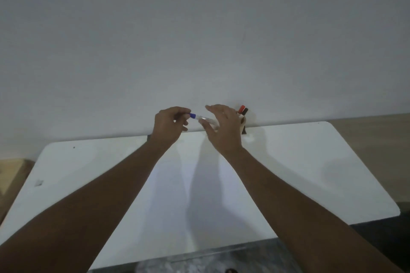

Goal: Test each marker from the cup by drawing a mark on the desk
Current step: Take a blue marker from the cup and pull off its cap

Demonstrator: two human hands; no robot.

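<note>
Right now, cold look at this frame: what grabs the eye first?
Two bare forearms reach up the middle of a white desk, hands meeting near its far edge. The left hand pinches the blue end of a blue-capped marker, whose pale barrel runs into the right hand. Just behind the right hand, against the wall, a red marker and a black marker poke up; the cup holding them is mostly hidden.
</note>
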